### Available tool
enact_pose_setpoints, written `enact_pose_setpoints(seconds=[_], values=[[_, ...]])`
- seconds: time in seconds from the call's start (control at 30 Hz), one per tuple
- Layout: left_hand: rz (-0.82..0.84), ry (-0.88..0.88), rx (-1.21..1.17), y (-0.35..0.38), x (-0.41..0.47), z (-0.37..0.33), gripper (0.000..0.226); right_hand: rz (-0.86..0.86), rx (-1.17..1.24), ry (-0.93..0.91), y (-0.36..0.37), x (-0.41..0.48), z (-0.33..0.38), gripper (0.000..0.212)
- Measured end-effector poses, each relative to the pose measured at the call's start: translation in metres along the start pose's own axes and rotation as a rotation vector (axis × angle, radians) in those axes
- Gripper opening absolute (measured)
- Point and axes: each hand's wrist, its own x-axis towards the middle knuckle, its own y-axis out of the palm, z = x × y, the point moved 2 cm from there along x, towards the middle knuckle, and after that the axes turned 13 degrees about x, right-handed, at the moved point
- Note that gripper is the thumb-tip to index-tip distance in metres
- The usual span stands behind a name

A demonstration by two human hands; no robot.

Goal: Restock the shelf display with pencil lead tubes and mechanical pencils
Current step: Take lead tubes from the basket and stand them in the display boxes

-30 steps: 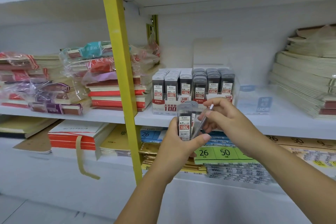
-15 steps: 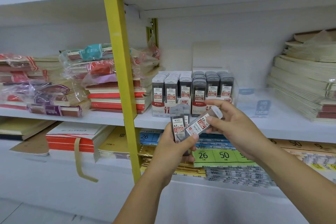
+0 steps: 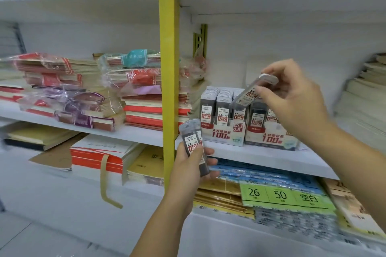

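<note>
At the left, plastic-wrapped stacks of red and purple notebooks (image 3: 69,100) lie on a white shelf board (image 3: 261,158). A yellow upright metal post (image 3: 168,58) divides the shelving. Just right of the post and nearest the viewer, the left hand (image 3: 188,175) grips a small bundle of clear flat plastic lead tubes (image 3: 193,146), fingers curled round it. The bundle stands upright in front of the shelf edge, and its front label reads 0.7 HB. Farther back on the shelf, two white cardboard display boxes stand side by side, both packed with rows of upright tubes: the left display box (image 3: 224,134), marked HB 0.5, and the right display box (image 3: 269,139). Above them the right hand (image 3: 296,102) pinches a single clear lead tube with a white cap (image 3: 247,95) between thumb and fingers. It is tilted, cap up and to the right, with its lower end over the left box's rows; whether it touches them cannot be told. On the shelf below lies a green label sheet (image 3: 279,195) printed 26 and 50. At far right are blurred stacks of cream booklets (image 3: 367,98).
</note>
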Motion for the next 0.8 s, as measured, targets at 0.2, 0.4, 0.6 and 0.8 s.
enact_pose_setpoints(seconds=[0.2,0.4,0.6,0.8], values=[[0.049,0.029,0.005,-0.007,0.004,-0.004,0.023,0.256,-0.319,0.185,0.018,0.03,-0.02,0.033],[0.13,0.073,-0.001,-0.003,0.002,-0.006,0.021,0.302,-0.534,0.162,0.031,0.026,-0.037,0.016],[0.186,0.084,0.03,0.004,-0.003,-0.007,0.021,0.204,-0.664,0.076,0.025,0.017,-0.036,0.028],[0.235,0.09,0.109,0.011,-0.011,-0.008,0.021,0.071,-0.302,-0.033,0.02,-0.023,-0.018,0.024]])
